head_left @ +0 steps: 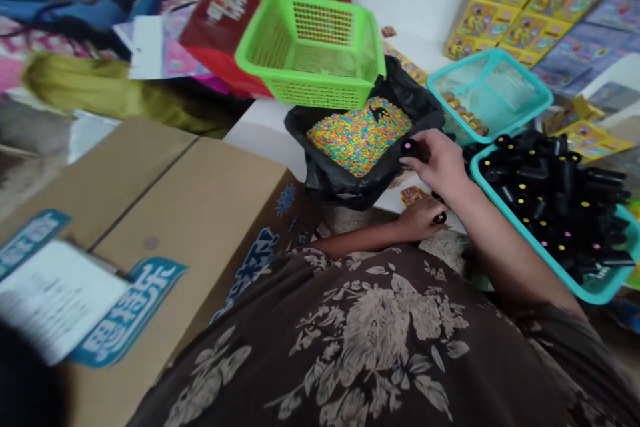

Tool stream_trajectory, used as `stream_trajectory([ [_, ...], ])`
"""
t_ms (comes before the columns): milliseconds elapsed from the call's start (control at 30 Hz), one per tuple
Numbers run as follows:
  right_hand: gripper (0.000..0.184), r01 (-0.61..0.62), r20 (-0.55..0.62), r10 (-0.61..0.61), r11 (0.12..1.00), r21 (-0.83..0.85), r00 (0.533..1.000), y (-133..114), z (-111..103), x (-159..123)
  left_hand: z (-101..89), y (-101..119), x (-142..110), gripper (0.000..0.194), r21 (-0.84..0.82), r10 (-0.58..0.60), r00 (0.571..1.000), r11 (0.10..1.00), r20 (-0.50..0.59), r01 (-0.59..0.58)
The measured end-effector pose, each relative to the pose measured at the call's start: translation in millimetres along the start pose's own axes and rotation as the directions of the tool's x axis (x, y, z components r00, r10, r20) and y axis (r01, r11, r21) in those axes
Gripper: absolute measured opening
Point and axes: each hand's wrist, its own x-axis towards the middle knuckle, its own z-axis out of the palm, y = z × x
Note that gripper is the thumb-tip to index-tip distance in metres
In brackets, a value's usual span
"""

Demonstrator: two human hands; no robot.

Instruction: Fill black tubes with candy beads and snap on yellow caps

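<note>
My right hand (437,163) is closed round a small black tube with a pink end (409,146), held over the edge of a black bag (330,177) full of tiny multicoloured candies (359,135). My left hand (423,219) rests lower, closed on another black tube with a yellow end (440,217). To the right, a teal basket (595,283) is packed with several more black tubes (550,197).
A green plastic basket (310,47) stands behind the bag. A second teal basket (493,90) lies at the right rear, with yellow printed packs (505,7) beyond it. A large cardboard box (165,213) fills the left. A small card (413,195) lies by my hands.
</note>
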Motion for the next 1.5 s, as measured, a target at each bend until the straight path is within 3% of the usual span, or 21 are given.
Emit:
stream_trajectory([
  [67,0.036,0.115,0.225,-0.083,0.984,-0.133,0.971,-13,17,43,0.4,1,2,0.031,0.023,-0.036,0.998,0.999,0.057,0.034],
  [167,0.029,0.278,0.544,-0.079,0.914,-0.295,0.836,-38,43,87,-1.0,3,3,0.035,0.031,-0.091,0.993,0.996,0.070,0.089],
  [233,0.027,0.347,0.666,-0.023,0.867,-0.359,0.746,-53,58,102,-2.1,4,4,0.038,0.021,-0.097,0.993,0.995,0.066,0.095],
  [300,0.027,0.375,0.719,-0.010,0.858,-0.351,0.695,-58,71,109,-3.0,4,5,0.041,0.000,-0.088,0.995,0.996,0.053,0.088],
  [333,0.027,0.364,0.723,-0.019,0.873,-0.324,0.690,-57,76,111,-3.5,4,6,0.041,-0.013,-0.083,0.995,0.996,0.047,0.084],
  [400,0.027,0.260,0.688,-0.012,0.931,-0.257,0.726,-49,83,111,-4.6,4,6,0.040,-0.038,-0.084,0.996,0.996,0.040,0.085],
  [500,0.030,-0.055,0.564,0.067,0.998,-0.038,0.823,-28,84,107,-5.7,3,7,0.039,-0.061,-0.097,0.994,0.993,0.041,0.099],
  [567,0.036,-0.232,0.494,0.089,0.944,0.235,0.865,-18,79,100,-5.2,3,7,0.039,-0.065,-0.107,0.994,0.992,0.028,0.109],
  [633,0.043,-0.299,0.437,0.058,0.809,0.507,0.898,-14,70,91,-3.5,1,7,0.036,-0.064,-0.113,0.994,0.992,0.003,0.113],
  [733,0.053,-0.270,0.333,0.017,0.627,0.731,0.943,-20,55,73,-0.1,0,5,0.032,-0.049,-0.119,0.992,0.992,-0.043,0.117],
  [833,0.057,-0.175,0.197,0.027,0.586,0.791,0.980,-29,39,49,3.3,-2,3,0.029,-0.042,-0.103,0.991,0.994,-0.087,0.099],
  [967,0.047,0.040,-0.029,-0.027,0.714,0.699,0.999,-38,15,9,6.0,-3,2,0.033,-0.064,-0.078,0.983,0.996,-0.169,0.068],
  [1100,0.032,0.161,-0.180,-0.075,0.835,0.527,0.981,-39,-11,-39,3.9,2,2,0.034,-0.129,-0.165,0.941,0.983,-0.296,0.132],
  [1200,0.027,0.062,-0.232,0.051,0.888,0.456,0.971,-36,-32,-86,1.2,20,0,0.024,-0.229,-0.197,0.944,0.964,-0.265,0.136],
  [1300,0.026,-0.150,-0.207,0.258,0.892,0.426,0.944,-33,-48,-145,-3.0,42,-1,0.021,-0.257,-0.226,0.962,0.949,-0.150,0.183],
  [1367,0.028,-0.305,-0.177,0.416,0.843,0.442,0.892,-31,-54,-184,-5.6,53,2,0.021,-0.209,-0.232,0.971,0.954,-0.062,0.214],
  [1500,0.032,-0.499,-0.191,0.663,0.694,0.520,0.724,-27,-59,-242,2.7,70,18,0.016,-0.224,-0.099,0.982,0.966,0.159,0.133],
])
